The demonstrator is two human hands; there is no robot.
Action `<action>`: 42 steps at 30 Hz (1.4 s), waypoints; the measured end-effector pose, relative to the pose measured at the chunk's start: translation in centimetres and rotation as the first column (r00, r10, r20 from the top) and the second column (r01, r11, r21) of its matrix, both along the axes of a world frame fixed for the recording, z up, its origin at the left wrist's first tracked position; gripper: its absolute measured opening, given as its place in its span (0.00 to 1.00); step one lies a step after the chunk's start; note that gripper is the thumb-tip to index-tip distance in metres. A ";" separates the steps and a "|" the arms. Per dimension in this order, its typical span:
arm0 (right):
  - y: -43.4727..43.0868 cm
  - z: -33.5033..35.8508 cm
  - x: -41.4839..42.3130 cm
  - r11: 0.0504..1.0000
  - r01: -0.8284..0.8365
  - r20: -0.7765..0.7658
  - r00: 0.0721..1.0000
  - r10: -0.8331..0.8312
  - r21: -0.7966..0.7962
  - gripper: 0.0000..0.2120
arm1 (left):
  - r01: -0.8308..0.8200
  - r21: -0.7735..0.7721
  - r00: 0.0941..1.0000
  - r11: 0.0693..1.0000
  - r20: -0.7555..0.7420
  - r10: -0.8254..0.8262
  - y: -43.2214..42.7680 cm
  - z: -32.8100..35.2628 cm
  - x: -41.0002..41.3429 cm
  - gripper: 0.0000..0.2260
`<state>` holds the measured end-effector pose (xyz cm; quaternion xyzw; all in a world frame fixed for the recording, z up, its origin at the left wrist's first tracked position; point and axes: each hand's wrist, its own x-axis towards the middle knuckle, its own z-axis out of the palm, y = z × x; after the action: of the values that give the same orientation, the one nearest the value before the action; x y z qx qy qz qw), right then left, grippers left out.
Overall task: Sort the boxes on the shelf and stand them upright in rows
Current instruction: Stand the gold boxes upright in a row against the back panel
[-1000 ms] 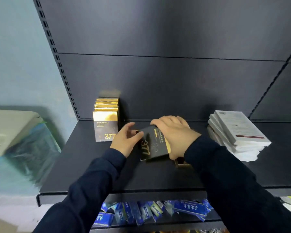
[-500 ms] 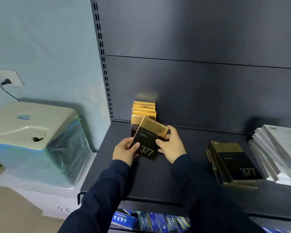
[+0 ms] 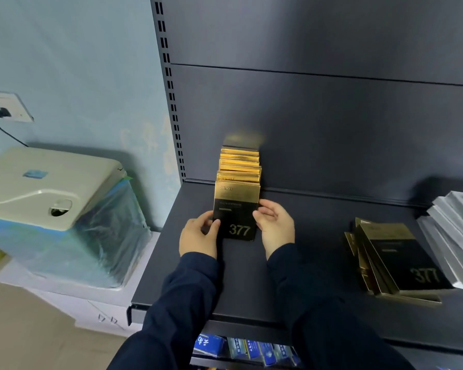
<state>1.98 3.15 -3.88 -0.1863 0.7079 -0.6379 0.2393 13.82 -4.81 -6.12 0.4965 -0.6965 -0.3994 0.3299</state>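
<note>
**user1:** where are your hands at?

**me:** both my dark-navy-sleeved arms (image 3: 187, 289) stretched forward. My left hand (image 3: 198, 236) pinches the flat black-and-gold cardboard box (image 3: 237, 209) by its left edge, my right hand (image 3: 275, 225) pinches the right edge, fingers curled.

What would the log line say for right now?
left hand: holds 377 box | right hand: holds 377 box | 377 box: upright, front of gold row | flat pile: right, unsorted

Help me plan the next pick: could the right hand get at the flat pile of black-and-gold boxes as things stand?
Probably yes, once it lets go: the right hand grips the front box, but the flat pile lies open on its side, with only bare shelf between.
</note>
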 end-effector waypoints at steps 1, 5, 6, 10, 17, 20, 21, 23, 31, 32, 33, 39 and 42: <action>0.0 0.0 -0.1 1.000 0.019 -0.008 1.000 -0.019 -0.008 0.11 | -0.015 -0.001 1.000 1.000 -0.017 0.015 0.0 0.0 -0.1 0.09; 0.0 0.0 0.0 0.999 0.046 -0.010 0.999 -0.046 -0.022 0.09 | -0.029 -0.012 0.999 0.999 -0.035 0.029 -0.1 -0.3 -0.4 0.08; 0.1 -0.1 0.0 0.999 0.049 -0.017 0.999 -0.049 -0.017 0.08 | -0.038 -0.021 0.999 0.999 -0.039 0.038 0.0 -0.4 -0.4 0.08; 1.4 1.0 -0.1 0.997 0.070 -0.044 0.997 -0.071 -0.026 0.11 | -0.123 -0.100 0.988 0.987 -0.102 0.113 0.8 -0.2 -0.3 0.12; 6.7 8.1 -3.9 0.998 0.035 -0.199 0.980 -0.023 0.058 0.14 | 0.035 -0.117 0.952 0.992 -0.297 -0.068 4.8 3.4 -3.3 0.15; 10.5 10.9 -7.1 0.940 0.031 -0.358 0.928 0.099 0.340 0.19 | 0.151 -0.098 0.915 0.984 -0.362 -0.177 7.1 4.8 -5.1 0.14; 12.1 11.4 -8.0 0.888 0.085 -0.399 0.910 0.116 0.452 0.21 | 0.195 -0.095 0.906 0.976 -0.364 -0.216 8.1 5.1 -5.7 0.14; 15.1 11.5 -9.4 0.727 0.244 -0.467 0.877 0.118 0.642 0.30 | 0.266 -0.083 0.893 0.960 -0.353 -0.278 10.0 5.3 -6.8 0.14; 20.1 6.8 -8.8 0.456 0.271 -0.380 0.910 0.165 0.848 0.49 | 0.473 0.067 0.861 0.879 -0.248 -0.444 16.2 3.4 -10.5 0.13; 20.2 6.5 -8.6 0.461 0.285 -0.390 0.909 0.148 0.840 0.49 | 0.488 0.096 0.855 0.868 -0.255 -0.452 16.7 3.3 -10.8 0.13; 20.3 6.2 -8.5 0.464 0.292 -0.393 0.910 0.135 0.836 0.48 | 0.501 0.131 0.850 0.856 -0.262 -0.457 17.1 3.1 -11.1 0.13; 20.9 5.5 -8.4 0.536 0.327 -0.436 0.896 0.087 0.778 0.44 | 0.553 0.346 0.832 0.758 -0.286 -0.476 19.0 3.0 -12.4 0.12; 21.1 5.4 -8.6 0.568 0.304 -0.422 0.903 0.084 0.765 0.45 | 0.575 0.461 0.818 0.676 -0.292 -0.496 19.7 3.4 -12.9 0.13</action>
<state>-6.57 24.26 1.53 -0.1392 0.9648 -0.1989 0.1014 0.97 14.85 -2.72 0.3112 -0.6478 -0.6886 0.0968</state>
